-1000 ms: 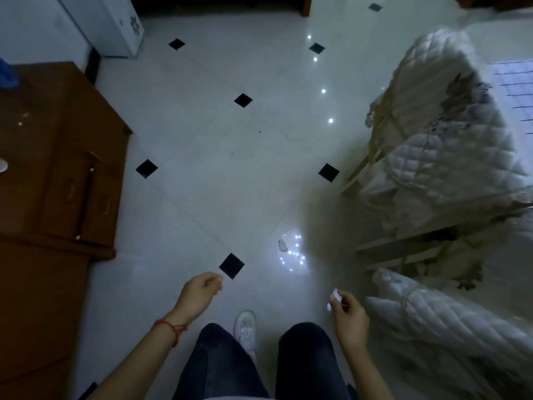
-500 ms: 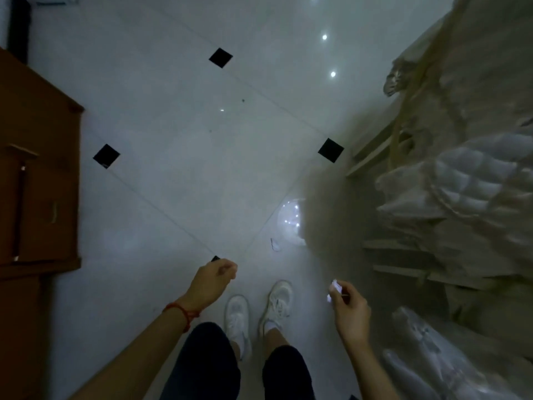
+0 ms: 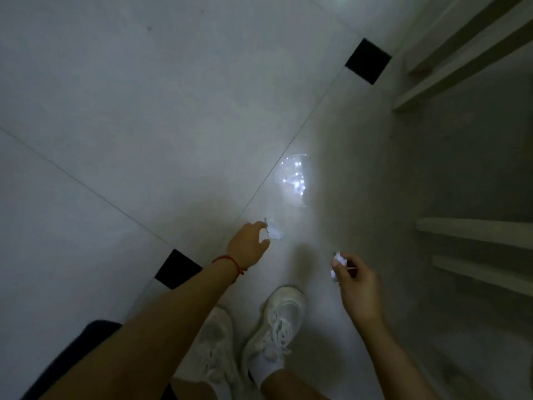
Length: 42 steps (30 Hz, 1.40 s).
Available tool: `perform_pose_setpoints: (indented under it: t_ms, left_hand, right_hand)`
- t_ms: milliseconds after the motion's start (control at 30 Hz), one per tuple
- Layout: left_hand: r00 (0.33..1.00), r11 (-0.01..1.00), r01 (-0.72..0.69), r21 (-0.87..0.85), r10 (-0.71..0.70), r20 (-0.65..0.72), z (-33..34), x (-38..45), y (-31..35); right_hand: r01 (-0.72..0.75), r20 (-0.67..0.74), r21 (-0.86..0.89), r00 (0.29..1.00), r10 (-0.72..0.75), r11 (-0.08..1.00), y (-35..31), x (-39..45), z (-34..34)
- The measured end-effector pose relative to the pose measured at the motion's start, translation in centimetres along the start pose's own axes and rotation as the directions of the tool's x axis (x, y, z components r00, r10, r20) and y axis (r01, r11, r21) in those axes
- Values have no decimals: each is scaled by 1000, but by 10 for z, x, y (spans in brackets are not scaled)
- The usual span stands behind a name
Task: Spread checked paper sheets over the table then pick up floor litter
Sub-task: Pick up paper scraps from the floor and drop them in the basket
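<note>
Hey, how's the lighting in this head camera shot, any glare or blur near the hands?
Head view: dim overall, a bright speckled glare patch on the glossy floor just beyond the left hand; deep shadow on the right by the wooden slats; the white paper scrap and shoes look soft, edges bent by the wide lens.

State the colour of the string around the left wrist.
Red string, seen in the head view.

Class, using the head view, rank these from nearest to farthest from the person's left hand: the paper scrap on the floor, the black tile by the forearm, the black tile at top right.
1. Paper scrap: at the left hand's fingertips.
2. Black tile by the forearm: behind the wrist, lower left.
3. Black tile at top right: far ahead, near the shelving.
</note>
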<state>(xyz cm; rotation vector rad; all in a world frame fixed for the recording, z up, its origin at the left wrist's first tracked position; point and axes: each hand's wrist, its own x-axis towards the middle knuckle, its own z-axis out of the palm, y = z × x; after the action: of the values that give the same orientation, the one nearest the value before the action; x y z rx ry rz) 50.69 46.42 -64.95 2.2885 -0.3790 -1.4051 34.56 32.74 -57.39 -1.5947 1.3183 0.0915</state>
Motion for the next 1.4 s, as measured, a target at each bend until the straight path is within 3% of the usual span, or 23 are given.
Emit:
perform_pose_setpoints:
  t_ms: [100,200,300,467,600,900,1400]
  left_hand:
    - [999,998,-35,53,35,-7,35,52,-23]
    - [994,999,-34,14,36,-106,64,80,-39]
    - [973,995,-64,-77,45,-224,89,88,-46]
    - [960,992,-115,-44,100,-261,106,91,-48]
    - [925,956,-74,-285,-41,-377,89,73,-35]
    - [863,757,-2,-653,-329,-383,-3,-63,24]
    - [811,668,-142,-730,-345,-473,-178,-366,142]
  right_hand:
    - [4,4,-1,1000,-4,1000,32,31,22]
    - [4,-23,13,1000,-4,1000,57,52,39]
    - [4,-22,28,1000,-3,1000,77,57,51]
    - [11,1,36,1000,-11,999,87,52,65]
    - [11,3,35,1000,-11,999,72,37,62]
    - [25,10,61,1000,-25,998,-29,-46,4]
    - [94,10,155,995,-97,983,-240,-240,-124]
